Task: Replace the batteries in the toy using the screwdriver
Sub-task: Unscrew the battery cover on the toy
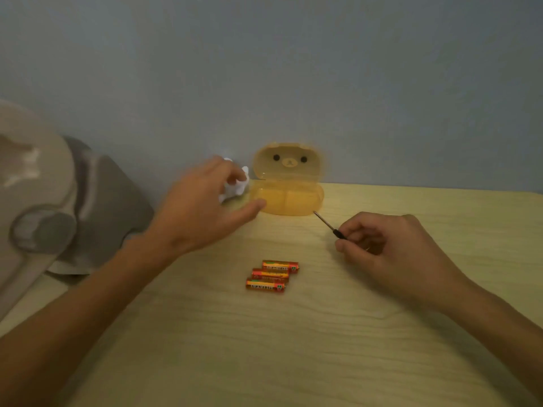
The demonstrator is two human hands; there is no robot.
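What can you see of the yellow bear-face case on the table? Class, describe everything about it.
The yellow bear-face case looks like translucent orange-yellow plastic, with rounded corners. It stands open at the back of the table, near the wall. Its lid, upright, shows two dark eyes and a small snout. The shallow base lies flat and seems split into two compartments; no contents are visible. The left hand's thumb reaches close to its left edge, and the screwdriver tip points at its right front corner; contact is unclear.

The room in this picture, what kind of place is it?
Probably a home desk or small table, not a workshop: a light wooden tabletop against a plain blue-grey wall, a yellow bear-face case standing open, and three loose batteries.
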